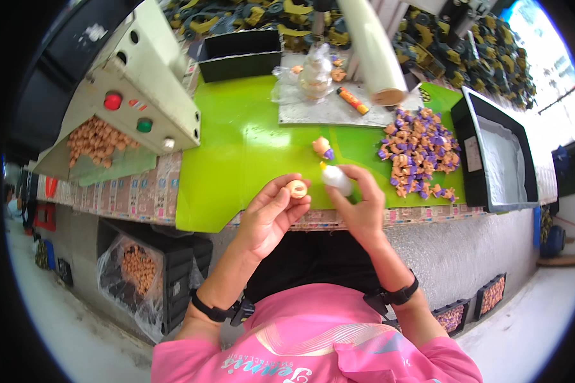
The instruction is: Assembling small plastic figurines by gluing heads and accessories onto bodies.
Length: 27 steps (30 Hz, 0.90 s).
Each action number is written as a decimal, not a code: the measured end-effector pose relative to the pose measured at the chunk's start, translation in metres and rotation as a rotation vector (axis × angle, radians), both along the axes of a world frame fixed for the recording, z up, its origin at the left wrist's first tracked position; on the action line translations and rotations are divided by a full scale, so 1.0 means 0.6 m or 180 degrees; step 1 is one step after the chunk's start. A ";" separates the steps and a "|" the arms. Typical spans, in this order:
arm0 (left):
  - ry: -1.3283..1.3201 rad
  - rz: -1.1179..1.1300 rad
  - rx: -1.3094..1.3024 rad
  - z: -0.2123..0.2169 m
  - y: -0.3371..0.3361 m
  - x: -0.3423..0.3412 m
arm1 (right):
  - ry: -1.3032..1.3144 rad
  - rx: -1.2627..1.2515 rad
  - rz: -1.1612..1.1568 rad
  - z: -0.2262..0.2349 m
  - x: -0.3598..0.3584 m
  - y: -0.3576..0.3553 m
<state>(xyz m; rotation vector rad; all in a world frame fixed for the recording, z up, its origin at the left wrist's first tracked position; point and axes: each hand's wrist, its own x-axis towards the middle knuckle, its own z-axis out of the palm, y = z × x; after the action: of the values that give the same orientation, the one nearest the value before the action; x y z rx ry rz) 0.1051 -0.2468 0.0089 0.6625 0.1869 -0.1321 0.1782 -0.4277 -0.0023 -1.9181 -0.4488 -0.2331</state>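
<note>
Left hand (271, 214) is pinching a small tan ring-shaped part (296, 188) between thumb and fingertips, holding it up over the near edge of the green tabletop (249, 153). Right hand (361, 207) is gripping a small white squeeze bottle (335, 179), its yellow tip tilting toward the ring, just beside it. A single tan-and-purple piece (323, 148) is lying on the tabletop beyond the hands. A heap of tan and purple parts (418, 152) is sitting to the right, beside a black tray (469, 159).
</note>
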 end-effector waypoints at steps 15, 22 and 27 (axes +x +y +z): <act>0.0195 -0.0112 -0.0104 0.000 0.002 -0.006 | -0.0886 -0.2298 -0.0485 0.062 0.097 -0.097; 0.0017 -0.0298 -0.0177 0.001 -0.006 -0.008 | -0.1022 -0.1927 -0.0209 0.040 0.127 -0.087; 0.0082 -0.0268 -0.0214 0.002 -0.010 -0.009 | 0.1131 0.0541 0.0868 0.054 0.059 -0.080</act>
<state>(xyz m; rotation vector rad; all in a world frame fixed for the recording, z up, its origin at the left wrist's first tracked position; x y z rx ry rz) 0.0996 -0.2530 0.0103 0.6022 0.1787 -0.2269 0.2138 -0.4758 0.0303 -1.6653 -0.4293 0.2386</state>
